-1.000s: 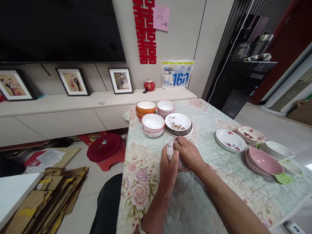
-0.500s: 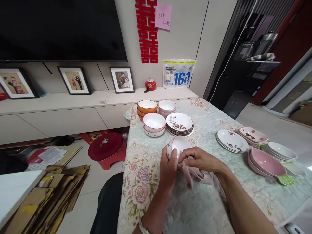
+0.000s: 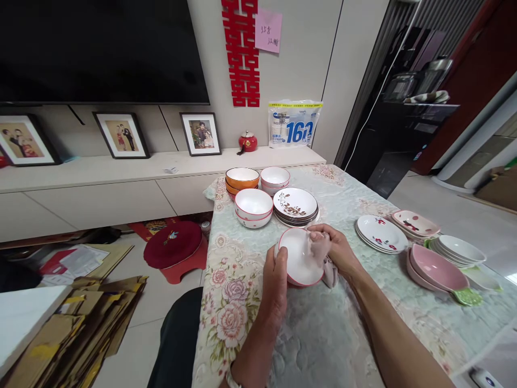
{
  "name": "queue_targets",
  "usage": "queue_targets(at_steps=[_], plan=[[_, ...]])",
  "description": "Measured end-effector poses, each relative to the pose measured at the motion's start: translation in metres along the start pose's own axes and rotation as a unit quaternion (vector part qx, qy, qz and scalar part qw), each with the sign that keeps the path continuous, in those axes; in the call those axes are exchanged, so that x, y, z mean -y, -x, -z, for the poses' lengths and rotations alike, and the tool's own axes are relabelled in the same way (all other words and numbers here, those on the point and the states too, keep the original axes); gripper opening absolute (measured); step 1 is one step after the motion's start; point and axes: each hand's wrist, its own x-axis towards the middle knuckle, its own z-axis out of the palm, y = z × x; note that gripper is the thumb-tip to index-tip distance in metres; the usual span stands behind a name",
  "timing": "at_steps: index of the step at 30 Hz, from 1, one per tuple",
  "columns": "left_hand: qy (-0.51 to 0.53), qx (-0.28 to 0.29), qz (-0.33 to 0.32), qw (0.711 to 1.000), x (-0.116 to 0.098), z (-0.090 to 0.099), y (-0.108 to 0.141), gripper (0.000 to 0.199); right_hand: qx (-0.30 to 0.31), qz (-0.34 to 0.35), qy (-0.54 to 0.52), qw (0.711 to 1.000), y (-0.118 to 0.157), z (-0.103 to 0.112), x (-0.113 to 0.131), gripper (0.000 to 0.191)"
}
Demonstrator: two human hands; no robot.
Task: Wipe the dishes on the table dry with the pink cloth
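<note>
A white bowl with a red rim (image 3: 298, 261) is tilted with its inside toward me above the near part of the table. My left hand (image 3: 275, 275) grips its left side, the thumb over the rim. In my right hand (image 3: 339, 248) is a crumpled pinkish-grey cloth (image 3: 320, 248), pressed against the bowl's right inner wall and rim. Part of the cloth hangs below the fingers. Just beyond the held bowl stand two stacked white bowls with red rims (image 3: 253, 205) and a stack of plates with a brown flower pattern (image 3: 295, 203).
Orange bowls (image 3: 241, 178) and pink-white bowls (image 3: 275, 178) stand at the table's far end. To the right are flowered plates (image 3: 381, 234), pink leaf-shaped dishes (image 3: 438, 268), small white bowls (image 3: 460, 250) and strawberry-patterned dishes (image 3: 416, 222). A red stool (image 3: 175, 250) is left of the flowered tablecloth (image 3: 232, 318).
The bowl has turned so its inside faces me more. My right hand with the cloth has moved from the near rim up to the bowl's right side.
</note>
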Motion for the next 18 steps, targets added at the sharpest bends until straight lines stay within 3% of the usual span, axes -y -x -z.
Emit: queue_targets(at_steps=[5,11,18], plan=[[-0.037,0.063,-0.007,0.997,-0.004,-0.001,0.0,0.044,0.078,0.049,0.106,0.99,0.0,-0.001,-0.01,0.034],[-0.065,0.11,-0.001,0.992,-0.013,0.0,0.002,0.045,0.076,0.199,0.229,0.95,0.0,0.005,-0.006,0.027],[-0.102,0.006,-0.048,0.994,-0.014,-0.004,0.012,0.048,0.092,0.064,0.117,0.987,0.0,0.0,-0.011,0.03]])
